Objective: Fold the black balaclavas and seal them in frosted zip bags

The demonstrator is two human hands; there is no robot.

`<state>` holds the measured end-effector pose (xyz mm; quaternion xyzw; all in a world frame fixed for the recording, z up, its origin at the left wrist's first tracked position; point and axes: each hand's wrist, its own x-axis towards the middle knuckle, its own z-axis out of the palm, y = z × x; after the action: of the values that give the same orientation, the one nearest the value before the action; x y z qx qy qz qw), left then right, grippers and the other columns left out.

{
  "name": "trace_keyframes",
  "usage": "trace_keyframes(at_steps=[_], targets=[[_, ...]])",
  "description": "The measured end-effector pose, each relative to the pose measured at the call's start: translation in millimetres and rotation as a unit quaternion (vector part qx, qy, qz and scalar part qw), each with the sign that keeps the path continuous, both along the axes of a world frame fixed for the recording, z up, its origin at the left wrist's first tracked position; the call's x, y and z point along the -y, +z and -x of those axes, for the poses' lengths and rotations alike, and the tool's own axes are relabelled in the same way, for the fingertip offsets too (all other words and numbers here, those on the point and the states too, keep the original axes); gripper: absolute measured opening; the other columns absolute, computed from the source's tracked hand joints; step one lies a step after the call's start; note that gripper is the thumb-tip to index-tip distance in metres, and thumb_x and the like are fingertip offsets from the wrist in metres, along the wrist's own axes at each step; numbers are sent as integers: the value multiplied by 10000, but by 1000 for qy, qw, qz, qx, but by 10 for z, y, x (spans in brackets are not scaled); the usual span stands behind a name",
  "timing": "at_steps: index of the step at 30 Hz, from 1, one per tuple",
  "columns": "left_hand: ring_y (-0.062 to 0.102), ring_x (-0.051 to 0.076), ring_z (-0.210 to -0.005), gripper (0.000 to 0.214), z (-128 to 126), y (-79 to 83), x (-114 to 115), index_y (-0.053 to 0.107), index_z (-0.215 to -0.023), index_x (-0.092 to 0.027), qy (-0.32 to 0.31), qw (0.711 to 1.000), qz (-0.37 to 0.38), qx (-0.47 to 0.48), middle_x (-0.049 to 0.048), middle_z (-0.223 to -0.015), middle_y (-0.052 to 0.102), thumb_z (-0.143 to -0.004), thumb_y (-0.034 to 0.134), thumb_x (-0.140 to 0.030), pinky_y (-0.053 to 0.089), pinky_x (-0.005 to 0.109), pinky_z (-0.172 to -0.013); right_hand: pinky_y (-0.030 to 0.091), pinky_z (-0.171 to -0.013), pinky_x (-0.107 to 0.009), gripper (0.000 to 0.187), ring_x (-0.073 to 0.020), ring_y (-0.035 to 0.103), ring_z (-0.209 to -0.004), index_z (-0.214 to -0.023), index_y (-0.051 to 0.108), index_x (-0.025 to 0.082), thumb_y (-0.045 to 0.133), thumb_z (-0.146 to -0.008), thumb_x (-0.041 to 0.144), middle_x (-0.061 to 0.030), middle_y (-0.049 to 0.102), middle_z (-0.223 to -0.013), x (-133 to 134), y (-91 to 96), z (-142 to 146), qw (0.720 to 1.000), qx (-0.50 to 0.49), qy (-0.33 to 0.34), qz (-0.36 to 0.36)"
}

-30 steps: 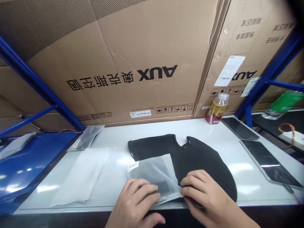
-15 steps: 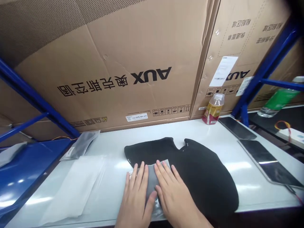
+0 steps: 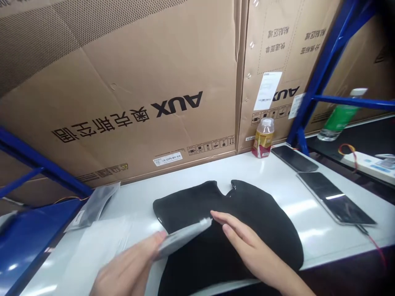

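Note:
My left hand point(image 3: 129, 263) pinches the left end of a flat grey plastic packet point(image 3: 185, 238), raised and tilted over the black mat. At the packet's far right tip is my right hand point(image 3: 243, 242); its fingers are stretched out together and the thumb lies alongside. Whether those fingertips touch the packet I cannot tell. Beneath both hands the black padded mat point(image 3: 265, 218), rounded with a notch in its far edge, lies on the white table. What is inside the packet does not show.
White translucent sheets point(image 3: 89, 255) and a clear bag point(image 3: 95, 203) lie at the left. Two phones point(image 3: 294, 158) point(image 3: 336, 197) and a drink bottle point(image 3: 263, 137) are at the right. Large cartons point(image 3: 148, 61) stand behind, between blue rack posts point(image 3: 324, 61).
The packet was flat under both palms; my left hand has lifted it off the mat and moved left. My right hand has turned sideways and shifted right. The view has swung slightly right.

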<state>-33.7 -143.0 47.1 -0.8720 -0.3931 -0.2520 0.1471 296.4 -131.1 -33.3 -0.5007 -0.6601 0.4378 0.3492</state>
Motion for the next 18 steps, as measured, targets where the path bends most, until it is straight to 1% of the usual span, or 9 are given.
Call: trace_keyframes(at_steps=[3, 5, 6, 8, 9, 11, 13, 15, 18], targets=[[808, 216, -931, 240, -51, 233, -463, 755, -1228, -339, 113, 983, -80, 118, -39, -1133, 823, -1011, 661, -295, 642, 319, -887, 472, -1189, -456, 445, -237, 519, -1472, -1520, 549, 386, 457, -1098, 496, -7, 534, -1608, 20, 9, 23, 1000, 20, 10, -12], [793, 258, -1024, 256, -151, 297, -870, 751, -1254, -313, 138, 970, -134, 150, -11, -1183, 813, -1028, 634, -282, 625, 378, -922, 461, -1197, -451, 452, -243, 501, -1484, -1527, 541, 377, 493, -1089, 476, -13, 506, -1629, 38, 29, 41, 998, 40, 28, -26], [759, 286, -1145, 295, -215, 285, -1080, 723, -1313, -286, 132, 974, -118, 144, 19, -1271, 784, -1055, 582, -275, 596, 428, -1005, 458, -1199, -456, 451, -247, 491, -1491, -1527, 541, 375, 501, -1087, 463, -15, 498, -1635, 44, 36, 42, 998, 48, 37, -30], [655, 303, -1333, 345, -351, 166, -1467, 697, -1354, -251, 93, 991, -29, 88, 53, -1388, 725, -1096, 468, -271, 493, 501, -1160, 447, -1206, -472, 443, -252, 468, -1505, -1519, 549, 371, 512, -1084, 450, -17, 494, -1637, 46, 44, 33, 997, 55, 51, -31], [643, 288, -1349, 338, -414, 65, -1632, 716, -1318, -260, 74, 995, 16, 58, 49, -1386, 725, -1102, 458, -279, 481, 493, -1178, 433, -1215, -482, 442, -253, 452, -1516, -1516, 551, 368, 515, -1083, 447, -17, 493, -1637, 45, 45, 26, 996, 55, 58, -29], [691, 262, -1255, 266, -506, -172, -1878, 733, -1244, -248, 44, 994, 102, 5, 69, -1329, 739, -1087, 532, -324, 537, 479, -1111, 403, -1234, -500, 444, -258, 418, -1536, -1518, 549, 355, 519, -1084, 440, -23, 488, -1641, 49, 48, 17, 996, 51, 72, -27], [712, 247, -1169, 272, -537, -375, -1994, 716, -1236, -215, 33, 985, 166, -26, 90, -1300, 729, -1048, 623, -388, 581, 472, -1031, 395, -1241, -511, 441, -265, 404, -1544, -1517, 551, 343, 529, -1082, 413, -30, 491, -1639, 66, 58, 12, 995, 47, 79, -30], [692, 274, -1230, 346, -510, -472, -1965, 706, -1288, -213, 44, 979, 195, -29, 107, -1347, 721, -1061, 578, -441, 564, 501, -1064, 437, -1222, -497, 428, -267, 447, -1521, -1500, 568, 341, 552, -1075, 378, -37, 523, -1617, 82, 74, -13, 994, 44, 82, -48], [576, 313, -1423, 471, -444, -432, -1639, 647, -1439, -242, 77, 980, 186, 2, 88, -1487, 655, -1110, 389, -461, 432, 554, -1216, 508, -1176, -465, 353, -253, 548, -1449, -1414, 636, 336, 552, -1071, 341, -46, 597, -1549, 7, 84, -170, 990, 49, 40, -125]])
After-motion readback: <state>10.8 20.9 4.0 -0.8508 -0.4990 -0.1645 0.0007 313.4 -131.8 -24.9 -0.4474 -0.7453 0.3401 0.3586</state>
